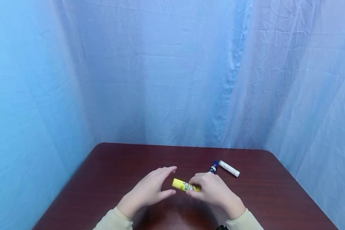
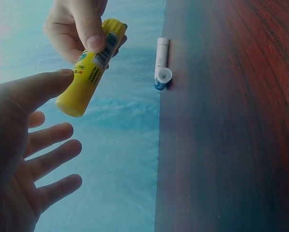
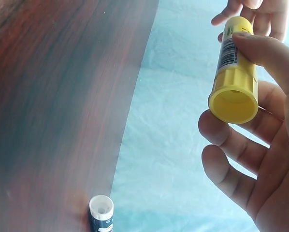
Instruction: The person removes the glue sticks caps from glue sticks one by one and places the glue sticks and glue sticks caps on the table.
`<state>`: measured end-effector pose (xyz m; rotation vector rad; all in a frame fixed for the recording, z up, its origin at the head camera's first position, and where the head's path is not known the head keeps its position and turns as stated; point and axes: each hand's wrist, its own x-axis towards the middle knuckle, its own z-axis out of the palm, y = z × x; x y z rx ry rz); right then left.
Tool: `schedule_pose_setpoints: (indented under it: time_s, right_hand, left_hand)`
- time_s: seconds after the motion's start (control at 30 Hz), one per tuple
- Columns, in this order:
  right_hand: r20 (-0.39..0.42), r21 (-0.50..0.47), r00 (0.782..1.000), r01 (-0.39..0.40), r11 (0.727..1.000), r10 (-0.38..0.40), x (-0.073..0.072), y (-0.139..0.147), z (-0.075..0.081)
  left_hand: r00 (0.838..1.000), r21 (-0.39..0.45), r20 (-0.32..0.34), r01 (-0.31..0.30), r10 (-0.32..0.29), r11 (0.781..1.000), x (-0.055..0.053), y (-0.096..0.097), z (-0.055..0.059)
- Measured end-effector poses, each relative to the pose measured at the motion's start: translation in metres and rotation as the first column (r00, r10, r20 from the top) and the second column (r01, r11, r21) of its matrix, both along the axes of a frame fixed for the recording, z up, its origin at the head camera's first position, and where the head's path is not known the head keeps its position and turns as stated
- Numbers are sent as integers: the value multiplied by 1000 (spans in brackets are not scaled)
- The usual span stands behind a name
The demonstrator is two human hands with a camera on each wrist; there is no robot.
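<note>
A yellow glue stick with a printed label is pinched between the thumb and fingers of my right hand, held above the table. Its ridged hollow base faces the camera in the right wrist view. My left hand is beside the other end of the glue stick, thumb and fingers spread apart and relaxed. In the left wrist view the left thumb overlaps the glue stick near its far end, while the other fingers reach out with nothing in them.
A dark blue tube with a white end lies just beyond my right hand, partly hidden by it. Right of it lies a white tube. Both are on the dark reddish-brown table. Blue cloth hangs around the table.
</note>
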<state>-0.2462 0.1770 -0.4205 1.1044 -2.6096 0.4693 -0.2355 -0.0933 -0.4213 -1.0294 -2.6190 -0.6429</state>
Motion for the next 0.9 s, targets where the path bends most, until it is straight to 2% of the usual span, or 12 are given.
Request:
schedule_pose_setpoints:
  time_s: [0.1, 0.33, 0.6, 0.9]
  right_hand:
    - [-14, 4, 1000, -17, 1000, 17, -1, -2, -1]
    - [-104, -12, 994, -41, 999, 40, -2, -2, -5]
    - [-141, -48, 986, -91, 995, 84, -2, -6, -9]
    - [-178, -43, 979, -106, 993, 97, -3, -11, -11]
  left_hand:
    - [1000, -28, -14, 4, -4, 1000, 0, -1, -2]
    - [998, -91, -57, 28, -34, 995, -3, 1, -6]
    - [996, -171, -82, 31, -45, 985, -1, 2, -10]
    - [984, -183, -165, 41, -72, 982, 2, 3, -13]
